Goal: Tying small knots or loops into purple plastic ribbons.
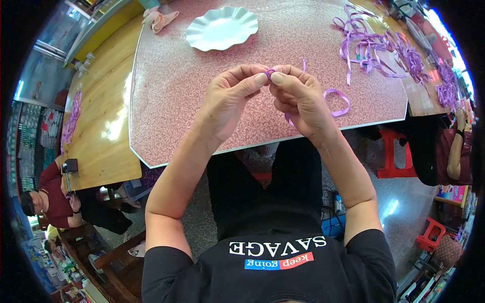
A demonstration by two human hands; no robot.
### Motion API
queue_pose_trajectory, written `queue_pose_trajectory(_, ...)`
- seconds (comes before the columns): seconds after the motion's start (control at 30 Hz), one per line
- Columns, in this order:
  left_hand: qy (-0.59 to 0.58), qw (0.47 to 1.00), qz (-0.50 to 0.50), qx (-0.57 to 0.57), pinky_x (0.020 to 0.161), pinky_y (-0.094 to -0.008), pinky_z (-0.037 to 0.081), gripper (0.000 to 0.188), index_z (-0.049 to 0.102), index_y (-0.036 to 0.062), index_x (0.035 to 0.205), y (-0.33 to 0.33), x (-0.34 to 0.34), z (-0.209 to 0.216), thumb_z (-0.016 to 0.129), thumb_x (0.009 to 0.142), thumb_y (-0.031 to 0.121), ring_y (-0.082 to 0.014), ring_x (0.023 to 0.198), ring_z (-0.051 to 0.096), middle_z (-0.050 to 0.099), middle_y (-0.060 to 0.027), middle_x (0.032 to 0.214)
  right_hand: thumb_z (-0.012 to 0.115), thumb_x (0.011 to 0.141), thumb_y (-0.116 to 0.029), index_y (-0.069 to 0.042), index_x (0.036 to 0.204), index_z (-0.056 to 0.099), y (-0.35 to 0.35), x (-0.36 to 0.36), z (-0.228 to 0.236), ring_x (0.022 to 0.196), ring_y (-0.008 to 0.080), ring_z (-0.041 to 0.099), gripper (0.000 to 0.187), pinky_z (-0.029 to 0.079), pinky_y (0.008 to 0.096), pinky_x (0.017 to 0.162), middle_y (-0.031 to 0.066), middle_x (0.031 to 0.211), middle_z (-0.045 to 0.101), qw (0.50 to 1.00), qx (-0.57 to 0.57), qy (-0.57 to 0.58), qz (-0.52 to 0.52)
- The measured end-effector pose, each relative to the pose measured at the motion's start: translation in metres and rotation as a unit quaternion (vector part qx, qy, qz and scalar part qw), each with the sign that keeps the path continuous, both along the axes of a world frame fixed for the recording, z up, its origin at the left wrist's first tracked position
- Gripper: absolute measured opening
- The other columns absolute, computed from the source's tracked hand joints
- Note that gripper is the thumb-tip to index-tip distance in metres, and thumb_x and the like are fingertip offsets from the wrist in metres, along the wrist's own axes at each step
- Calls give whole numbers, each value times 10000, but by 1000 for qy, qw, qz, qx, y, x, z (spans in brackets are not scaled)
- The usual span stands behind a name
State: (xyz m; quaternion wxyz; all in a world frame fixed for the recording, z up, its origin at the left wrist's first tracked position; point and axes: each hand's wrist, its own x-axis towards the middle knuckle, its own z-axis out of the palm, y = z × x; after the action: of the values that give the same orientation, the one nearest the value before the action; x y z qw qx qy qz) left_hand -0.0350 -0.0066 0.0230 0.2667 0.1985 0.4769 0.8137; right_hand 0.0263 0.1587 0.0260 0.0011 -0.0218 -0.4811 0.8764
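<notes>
both hands are raised over the pink speckled table (177, 101): a thin purple ribbon strip (337, 103) is pinched between left hand (233, 96) and right hand (298, 98), its loop trailing rightward. beyond, a white scalloped plate (221, 28) is seen.

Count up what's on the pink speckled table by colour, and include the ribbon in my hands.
Purple: 2, the ribbon pinched by left hand and right hand, and the ribbon pile
White: 1, the scalloped plate
Pink: 1, the crumpled cloth at the table corner
Total: 4
</notes>
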Motion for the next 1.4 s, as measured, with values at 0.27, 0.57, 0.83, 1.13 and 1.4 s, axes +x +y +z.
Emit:
queue_pose_trajectory(0.27,42,998,-42,-37,879,-278,427,142,622,48,1027,-1,4,6,629,937,158,-96,925,562,639,-25,962,645,906,-155,-51,943,615,4,-4,0,492,-3,326,115,239,162,426,-42,680,490,993,-88,-45,65)
queue_pose_trajectory(0.57,134,981,70,-122,811,-217,419,114,610,45,1019,0,5,8,591,934,118,-53,882,523,593,-7,1014,640,923,-122,-44,965,623,-5,-1,0,522,-2,382,90,292,157,448,-68,688,499,995,90,21,-24)
queue_pose_trajectory(0.83,233,942,108,-217,660,-147,414,89,618,17,981,4,7,12,598,929,86,-13,774,495,581,10,939,635,927,-121,-43,963,631,-11,1,-2,553,-6,414,86,304,162,465,-69,701,520,980,173,66,-77)
queue_pose_trajectory(1.13,292,917,174,-207,779,-266,445,111,609,20,897,13,8,2,655,866,116,-110,815,534,585,-42,953,630,895,-160,-77,869,591,-4,-2,-3,499,14,346,96,266,177,432,-43,714,516,981,-173,-76,47)
queue_pose_trajectory(1.4,280,915,179,-229,757,-290,443,116,622,51,902,8,7,6,690,826,108,-154,850,525,569,-46,948,608,923,-183,-68,901,599,-2,-1,-4,481,15,319,118,231,174,409,-47,714,515,984,-156,-71,52)
